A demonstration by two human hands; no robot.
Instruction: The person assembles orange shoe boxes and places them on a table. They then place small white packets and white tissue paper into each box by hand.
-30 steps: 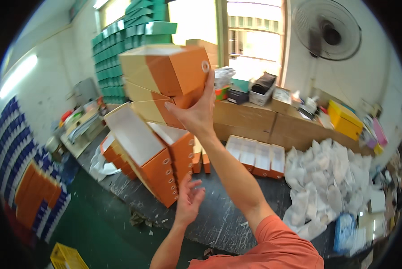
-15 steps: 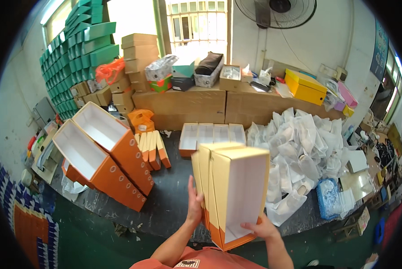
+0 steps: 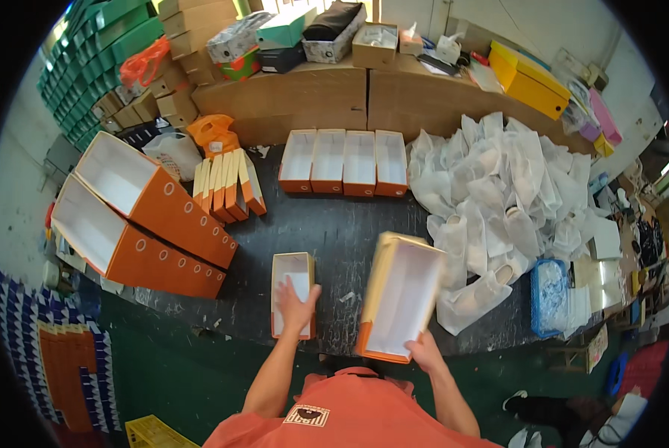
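Black and scuffed, the bench (image 3: 334, 224) spreads across the middle of the view, which serves as the clock's centre. At three o'clock lies a broad heap of shoes in thin white translucent bags (image 3: 491, 201). At nine o'clock, two tall leaning stacks of orange cardboard boxes with white insides (image 3: 155, 209) stand side by side. Four open orange-and-white boxes in a row (image 3: 327, 187) sit at twelve o'clock. Between four and five o'clock, a tilted orange-and-cream cardboard box (image 3: 405, 299) shows its white inside; whether it touches the bench I cannot tell. A leaning bundle of slim cream-and-orange cardboard pieces (image 3: 226, 183) rests at ten o'clock, with a crumpled orange plastic bag (image 3: 213, 134) just beyond. At seven o'clock, a narrow open orange-and-cream box (image 3: 298, 267) stands on the bench, opening upward. The right hand (image 3: 425, 351) pinches the tilted box at its lower right corner, thumb over the rim, other fingers hidden. The left hand (image 3: 297, 306) reaches over the narrow box, fingers spread across its opening.
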